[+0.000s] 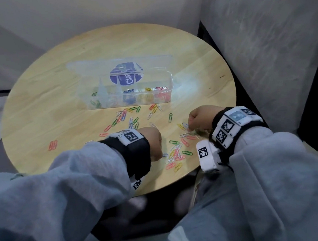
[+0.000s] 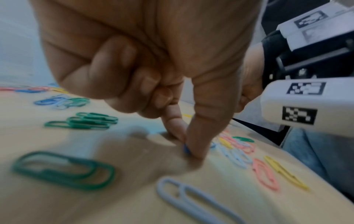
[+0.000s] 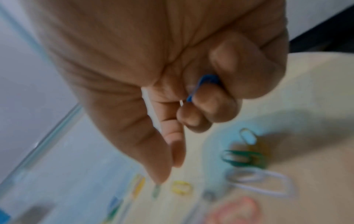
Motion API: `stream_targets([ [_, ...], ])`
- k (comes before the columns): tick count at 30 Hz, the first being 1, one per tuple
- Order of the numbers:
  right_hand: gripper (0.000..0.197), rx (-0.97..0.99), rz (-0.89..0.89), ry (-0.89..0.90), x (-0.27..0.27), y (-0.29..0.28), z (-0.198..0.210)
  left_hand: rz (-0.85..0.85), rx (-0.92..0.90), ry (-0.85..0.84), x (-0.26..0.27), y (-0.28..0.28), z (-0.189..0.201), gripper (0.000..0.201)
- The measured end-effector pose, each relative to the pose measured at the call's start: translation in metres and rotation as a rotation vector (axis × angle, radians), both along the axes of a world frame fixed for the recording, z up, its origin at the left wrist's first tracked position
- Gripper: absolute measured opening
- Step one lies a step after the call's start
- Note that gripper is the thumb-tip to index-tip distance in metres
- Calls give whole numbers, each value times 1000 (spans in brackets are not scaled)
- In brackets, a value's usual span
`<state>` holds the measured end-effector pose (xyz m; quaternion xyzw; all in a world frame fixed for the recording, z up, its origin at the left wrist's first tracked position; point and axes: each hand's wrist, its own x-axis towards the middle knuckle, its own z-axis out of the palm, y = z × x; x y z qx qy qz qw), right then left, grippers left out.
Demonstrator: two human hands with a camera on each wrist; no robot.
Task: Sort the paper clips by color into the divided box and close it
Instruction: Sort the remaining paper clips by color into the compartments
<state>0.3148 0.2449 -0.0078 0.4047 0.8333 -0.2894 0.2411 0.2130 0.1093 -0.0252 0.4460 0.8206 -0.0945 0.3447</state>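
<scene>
We see a round wooden counter [image 1: 55,75] with the clear divided box [image 1: 133,93] standing open, lid [image 1: 119,66] tipped back. Green, blue, yellow and red clips sit in separate compartments, left to right. Loose paper clips [image 1: 127,119] lie scattered between the box and the counter's near edge, with a second bunch [image 1: 177,153] between our hands. Our left hand [image 1: 152,142] is down on the counter, thumb and forefinger pinching a blue clip [image 2: 185,147] against the wood, other fingers [image 2: 114,65] curled in. Our right hand [image 1: 201,118] is clenched, with another blue clip [image 3: 201,86] tucked under the curled fingers; its thumb and forefinger tips are close together just above the clips. Right wrist view is blurry.
</scene>
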Motion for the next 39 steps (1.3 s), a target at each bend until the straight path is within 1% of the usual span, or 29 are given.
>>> stream_targets([
  [1, 20, -44, -57, 53, -2, 4, 2, 1, 1, 1, -2, -1, 0, 22],
  [3, 25, -123, -143, 129, -6, 10, 2, 18, 16, 4, -6, -2, 0, 19],
  [7, 20, -228, -204, 208, -16, 11, 0, 53, 61, 25, -12, -6, 0, 14],
  [10, 19, -289, -248, 249, -19, 11, 2, 50, 98, 51, -19, -6, 3, 6],
  [12, 20, -323, -282, 249, -20, 11, 4, 42, 131, 43, -25, -4, 7, 8],
  [14, 27, -331, -303, 213, -22, 9, 6, 6, 149, 3, -27, -3, 10, 10],
  [17, 32, -341, -273, 197, -23, 7, 8, -60, 125, -85, -25, -5, 10, 14],
  [18, 31, -351, -276, 206, -22, 7, 8, -65, 120, -89, -24, -5, 9, 15],
  [23, 30, -427, -337, 291, -21, 5, 8, -38, 154, 75, -25, -3, 5, 16],
  [25, 28, -441, -359, 334, -22, 6, 9, -42, 160, 81, -22, -1, 3, 19],
  [28, 24, -474, -392, 382, -23, 7, 10, -73, 138, 67, -14, 4, -2, 17],
  [31, 25, -511, -416, 432, -24, 11, 10, -60, 127, 47, -10, 10, -6, 11],
  [33, 25, -542, -449, 474, -25, 14, 11, -48, 112, 4, -12, 11, -8, 11],
  [36, 20, -621, -516, 547, -30, 14, 15, -17, 105, -41, -18, 9, -9, 18],
  [39, 25, -716, -520, 576, -40, 10, 20, 68, 155, -96, -32, 2, -3, 18],
])
